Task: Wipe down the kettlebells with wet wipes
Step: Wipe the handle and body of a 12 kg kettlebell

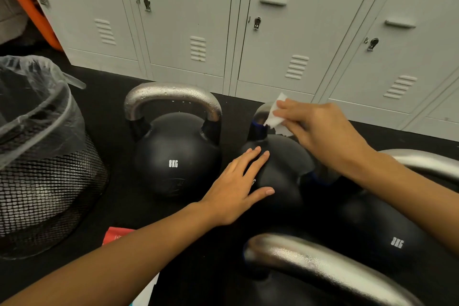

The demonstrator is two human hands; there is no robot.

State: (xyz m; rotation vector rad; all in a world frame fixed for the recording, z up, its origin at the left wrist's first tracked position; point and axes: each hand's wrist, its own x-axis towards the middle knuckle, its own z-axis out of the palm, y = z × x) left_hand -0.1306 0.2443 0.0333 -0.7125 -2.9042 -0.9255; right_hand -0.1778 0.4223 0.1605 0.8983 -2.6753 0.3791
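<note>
- Here my left hand lies flat on the black ball of the middle kettlebell, fingers straight and spread, gripping nothing.
- My right hand pinches a white wet wipe between thumb and fingertips and holds it against the far end of that kettlebell's steel handle (most of the handle is hidden behind my hand).
- To the left stands another kettlebell, upright on the black floor, marked 8KG, with drops of water on its silver handle.
- A third one marked 8KG sits to the right under my forearm, and a fourth handle rises close to the camera.
- A mesh bin with a clear liner stands far left.
- A red packet peeks out beside my left forearm.
- Grey lockers line the back.
</note>
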